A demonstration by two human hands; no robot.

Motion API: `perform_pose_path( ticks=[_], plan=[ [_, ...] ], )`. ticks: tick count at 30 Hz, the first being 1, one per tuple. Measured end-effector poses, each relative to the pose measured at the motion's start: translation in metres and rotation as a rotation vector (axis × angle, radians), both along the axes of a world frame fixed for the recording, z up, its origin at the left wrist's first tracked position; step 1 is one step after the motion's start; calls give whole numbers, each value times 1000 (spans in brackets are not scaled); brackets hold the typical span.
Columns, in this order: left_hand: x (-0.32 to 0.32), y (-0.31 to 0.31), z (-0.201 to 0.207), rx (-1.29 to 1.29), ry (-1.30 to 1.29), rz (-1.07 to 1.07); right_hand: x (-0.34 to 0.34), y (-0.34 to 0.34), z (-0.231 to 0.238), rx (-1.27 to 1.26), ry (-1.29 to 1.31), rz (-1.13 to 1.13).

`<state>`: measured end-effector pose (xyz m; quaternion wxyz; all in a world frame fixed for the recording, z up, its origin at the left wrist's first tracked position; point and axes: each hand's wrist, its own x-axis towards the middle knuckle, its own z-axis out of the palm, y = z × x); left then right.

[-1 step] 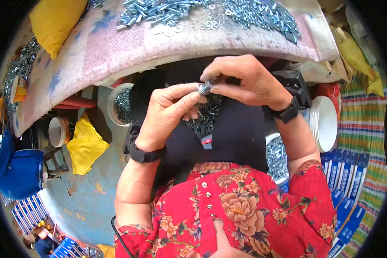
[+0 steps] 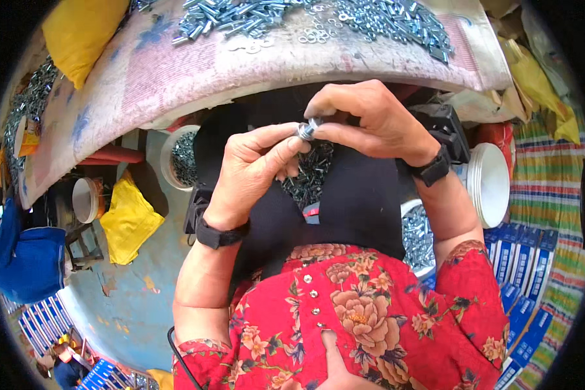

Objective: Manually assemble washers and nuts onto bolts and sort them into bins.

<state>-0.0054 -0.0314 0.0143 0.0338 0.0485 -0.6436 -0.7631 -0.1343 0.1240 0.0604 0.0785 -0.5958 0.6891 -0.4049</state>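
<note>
Pinching from both sides, left hand [image 2: 246, 170] and right hand [image 2: 378, 122] meet at a small metal fastener [image 2: 307, 130], right between both sets of fingers, long axis seemingly slanting up toward the right fingertips, neither hand nearer

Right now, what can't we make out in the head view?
All in the head view:
Small metal part: too small for detail; fingertips of the left hand and right hand partly cover it.
Dark metal pieces between the legs: partly hidden by the left hand.
Metal pile on the table: cut off by the top edge.
Yellow bag: same edge.
</note>
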Motion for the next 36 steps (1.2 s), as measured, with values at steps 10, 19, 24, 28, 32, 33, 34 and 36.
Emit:
perform_pose_path(
  ticks=[10, 19, 24, 28, 32, 33, 34, 36],
  plan=[
    [-5, 19, -5, -110, 229, -74, -3, -18, -20, -478, -400, -448],
    [-14, -6, -17, 214, 40, 164, 54, -10, -17, -470, -138, -152],
    [-5, -9, -12, 180, -20, -1, 14, -15, -21, -149, -89, -70],
    [-5, -2, -17, -65, -85, -28, 12, -6, -45, -37, -54, -129],
    [-16, 9, -39, -969, 360, 100, 22, -2, -84, 32, -72, -387],
    [-18, 10, -41, -1046, 316, 35, 20, 3, -92, 81, -146, -432],
    [-23, 8, -42, -1094, 319, -24, 15, 8, -105, 81, -145, -437],
    [-48, -7, -26, -1082, 482, 132, 4, 17, -122, 195, -124, -592]
  ],
)
